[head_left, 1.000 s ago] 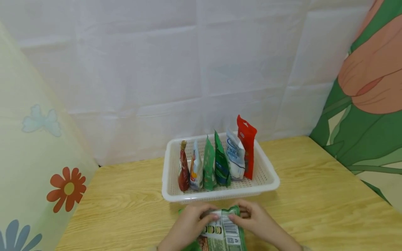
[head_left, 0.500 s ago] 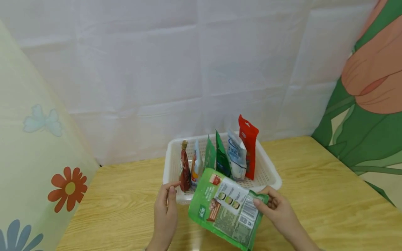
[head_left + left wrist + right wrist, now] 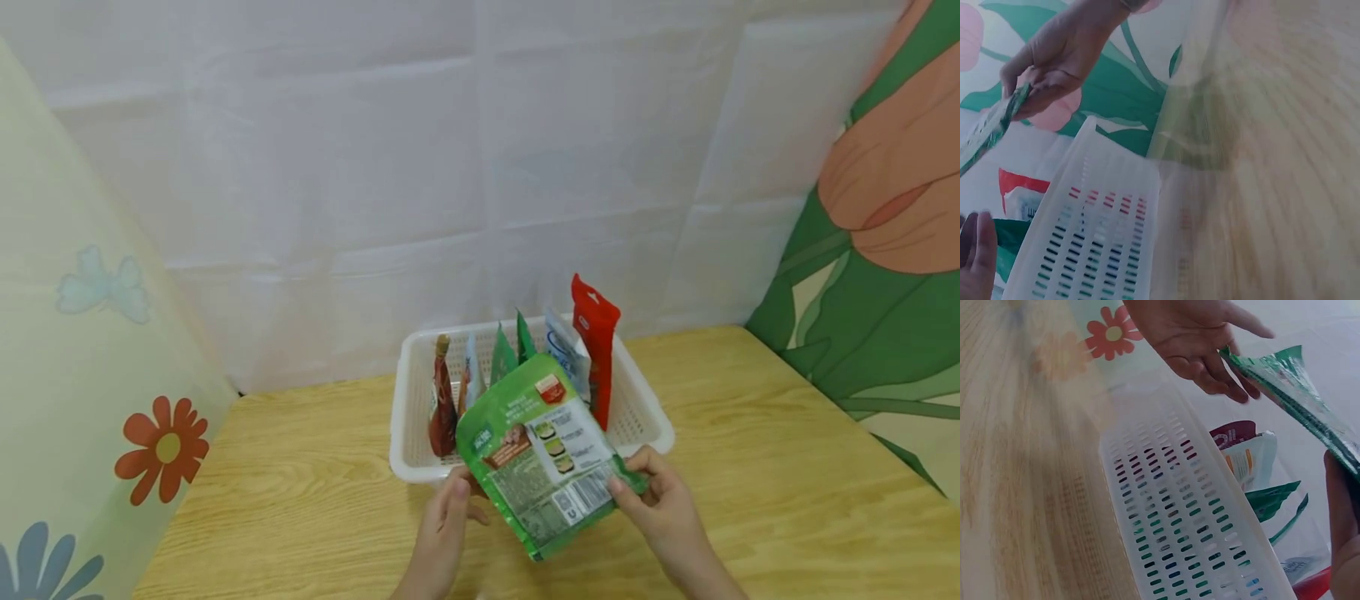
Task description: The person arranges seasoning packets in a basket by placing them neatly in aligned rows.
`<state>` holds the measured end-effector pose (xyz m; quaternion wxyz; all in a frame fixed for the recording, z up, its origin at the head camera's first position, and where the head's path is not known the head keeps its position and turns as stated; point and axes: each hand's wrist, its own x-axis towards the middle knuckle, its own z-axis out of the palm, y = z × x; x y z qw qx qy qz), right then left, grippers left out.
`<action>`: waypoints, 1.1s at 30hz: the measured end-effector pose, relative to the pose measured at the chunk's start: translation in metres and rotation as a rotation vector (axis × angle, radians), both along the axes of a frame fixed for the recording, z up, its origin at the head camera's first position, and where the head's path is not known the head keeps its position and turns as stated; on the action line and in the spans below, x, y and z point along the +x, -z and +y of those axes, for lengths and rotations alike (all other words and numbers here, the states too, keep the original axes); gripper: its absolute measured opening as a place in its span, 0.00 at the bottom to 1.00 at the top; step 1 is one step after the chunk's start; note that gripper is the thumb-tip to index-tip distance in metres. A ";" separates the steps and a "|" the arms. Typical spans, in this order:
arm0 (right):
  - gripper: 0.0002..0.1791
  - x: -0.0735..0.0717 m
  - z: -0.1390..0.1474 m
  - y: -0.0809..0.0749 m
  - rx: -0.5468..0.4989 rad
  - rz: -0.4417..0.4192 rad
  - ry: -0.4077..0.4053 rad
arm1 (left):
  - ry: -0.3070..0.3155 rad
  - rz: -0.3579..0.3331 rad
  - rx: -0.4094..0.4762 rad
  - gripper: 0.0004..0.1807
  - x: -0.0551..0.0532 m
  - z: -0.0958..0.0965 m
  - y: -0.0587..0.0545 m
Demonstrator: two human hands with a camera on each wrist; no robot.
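My right hand [image 3: 663,517] pinches one corner of a green food pouch [image 3: 517,483] between thumb and fingers. The pouch hangs tilted in front of the basket, its printed label and barcode facing me. My left hand [image 3: 442,525] is at the pouch's lower left edge, its fingertips partly behind it. In the right wrist view the left hand [image 3: 1191,347] is spread, with its fingers close to the pouch's edge; whether they touch is unclear. Seen from the left wrist, the right hand [image 3: 1063,56] grips the pouch [image 3: 991,128] above the basket.
A white plastic basket [image 3: 408,417] stands behind the pouch on the wooden table [image 3: 285,500]. Upright in it are a dark red packet [image 3: 442,408], a red packet [image 3: 596,333], a white-blue bag [image 3: 566,350] and green packets [image 3: 502,354], partly covered by the pouch.
The pouch has risen from the table's front, first in both hands, then in the right alone. It has turned and moved up toward the basket; my left hand has come back to its edge.
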<state>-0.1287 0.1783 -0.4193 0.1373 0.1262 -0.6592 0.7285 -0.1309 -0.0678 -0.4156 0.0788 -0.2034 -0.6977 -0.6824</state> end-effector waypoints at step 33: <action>0.09 -0.003 -0.023 0.003 0.213 -0.049 -0.230 | 0.077 -0.358 -0.032 0.33 0.010 -0.008 -0.024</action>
